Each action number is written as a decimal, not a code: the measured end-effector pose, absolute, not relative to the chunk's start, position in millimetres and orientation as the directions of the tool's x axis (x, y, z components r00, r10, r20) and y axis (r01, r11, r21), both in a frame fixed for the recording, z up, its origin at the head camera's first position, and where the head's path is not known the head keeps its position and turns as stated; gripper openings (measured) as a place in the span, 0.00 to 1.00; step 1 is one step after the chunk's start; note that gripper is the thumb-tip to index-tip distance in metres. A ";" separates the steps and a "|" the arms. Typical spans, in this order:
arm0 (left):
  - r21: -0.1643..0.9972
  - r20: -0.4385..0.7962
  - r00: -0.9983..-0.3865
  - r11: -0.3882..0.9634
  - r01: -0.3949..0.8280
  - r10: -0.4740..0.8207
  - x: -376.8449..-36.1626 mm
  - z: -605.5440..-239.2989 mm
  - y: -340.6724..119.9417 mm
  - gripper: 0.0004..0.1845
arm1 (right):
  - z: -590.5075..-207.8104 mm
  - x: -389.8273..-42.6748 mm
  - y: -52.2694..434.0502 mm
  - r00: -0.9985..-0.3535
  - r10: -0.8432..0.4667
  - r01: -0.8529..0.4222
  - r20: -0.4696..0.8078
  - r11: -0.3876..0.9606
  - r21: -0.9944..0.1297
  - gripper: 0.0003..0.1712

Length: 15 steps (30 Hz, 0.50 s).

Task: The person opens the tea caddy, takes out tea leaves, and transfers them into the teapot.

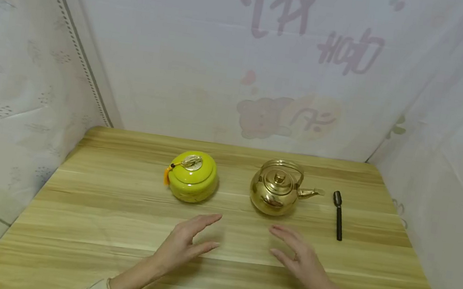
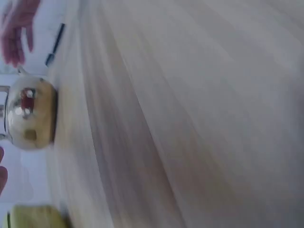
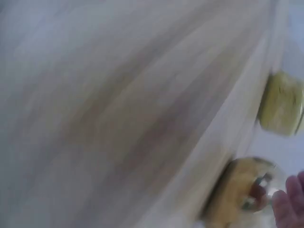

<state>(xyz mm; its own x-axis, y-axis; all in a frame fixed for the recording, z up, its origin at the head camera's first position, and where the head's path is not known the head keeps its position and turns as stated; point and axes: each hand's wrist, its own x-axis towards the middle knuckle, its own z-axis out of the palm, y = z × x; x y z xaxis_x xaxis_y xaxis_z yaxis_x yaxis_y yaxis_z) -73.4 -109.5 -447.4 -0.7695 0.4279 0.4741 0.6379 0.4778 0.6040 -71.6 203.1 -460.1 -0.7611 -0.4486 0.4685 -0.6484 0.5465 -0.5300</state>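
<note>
The left hand (image 1: 185,243) hovers over the wooden table (image 1: 85,223) toward its near edge, fingers straight and relaxed, holding nothing. Beyond its fingertips, nearer the far edge and left of the table's middle, sits one yellow lidded jar (image 1: 193,177) with a small orange tassel on its left side; hand and jar are apart. The right hand (image 1: 298,256) mirrors the left, fingers extended and loose, palm facing inward, gripping nothing. Just beyond it, apart from the fingertips, stands one golden kettle (image 1: 276,188) with its lid on, handle folded back and spout pointing toward the right edge. Right of the spout lies one black scoop (image 1: 338,215), its handle running toward the near edge, well clear of both hands.

Both wrist views are heavily blurred. The left wrist view shows mostly table grain, with the kettle (image 2: 29,114) at the left border, a cut-off patch of the jar (image 2: 35,217) at the bottom corner, and the scoop (image 2: 54,45) as a dark streak. The right wrist view shows the jar (image 3: 281,102) and kettle (image 3: 242,192) as smears at the right, with fingertips (image 3: 289,204) cut off in the corner. Each forearm leaves the head view at the bottom edge.
</note>
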 end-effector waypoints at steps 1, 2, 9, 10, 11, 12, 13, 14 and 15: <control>0.668 0.467 -0.804 0.449 0.593 0.368 -74.5 -449.1 -101.8 0.27 | -460.5 -73.6 205.0 -0.829 -0.347 -0.559 0.439 0.538 -0.631 0.22; 0.726 0.454 -0.834 0.413 0.550 0.313 -76.2 -449.7 -93.8 0.26 | -460.7 -76.1 206.9 -0.887 -0.244 -0.460 0.392 0.517 -0.721 0.19; 0.939 0.304 -0.949 0.143 0.314 0.085 -96.1 -447.2 -39.8 0.21 | -458.3 -101.9 220.7 -0.969 0.236 0.103 -0.076 0.106 -0.989 0.25; 0.946 0.296 -0.952 0.117 0.303 0.070 -99.8 -446.9 -32.6 0.21 | -458.8 -106.2 221.7 -0.959 0.258 0.133 -0.117 0.046 -0.990 0.27; 0.942 0.312 -0.948 0.111 0.316 0.057 -103.7 -447.1 -25.3 0.21 | -459.5 -110.6 222.1 -0.949 0.278 0.152 -0.148 -0.008 -0.988 0.28; 0.944 0.313 -0.949 0.094 0.316 0.047 -107.3 -446.8 -18.5 0.21 | -460.5 -115.3 222.2 -0.940 0.294 0.166 -0.175 -0.056 -0.985 0.30; 0.946 0.311 -0.950 0.083 0.314 0.037 -110.6 -446.6 -11.9 0.22 | -461.6 -119.8 221.8 -0.931 0.305 0.176 -0.198 -0.098 -0.979 0.31; 0.946 0.315 -0.949 0.075 0.316 0.026 -113.9 -446.8 -5.8 0.22 | -462.8 -124.2 221.3 -0.926 0.311 0.184 -0.216 -0.129 -0.974 0.32; 0.948 0.311 -0.950 0.067 0.311 0.016 -116.8 -446.6 -0.1 0.22 | -464.0 -128.4 220.5 -0.920 0.315 0.190 -0.234 -0.164 -0.968 0.32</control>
<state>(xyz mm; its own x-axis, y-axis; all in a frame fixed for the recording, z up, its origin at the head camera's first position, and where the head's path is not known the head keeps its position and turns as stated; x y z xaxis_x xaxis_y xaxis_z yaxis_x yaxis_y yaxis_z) -116.8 -0.1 -446.6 -0.9503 0.0160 0.3108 0.3112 0.0671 0.9480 -128.4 220.5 -464.0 -0.9197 0.3153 -0.2339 0.1899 -0.1641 -0.9680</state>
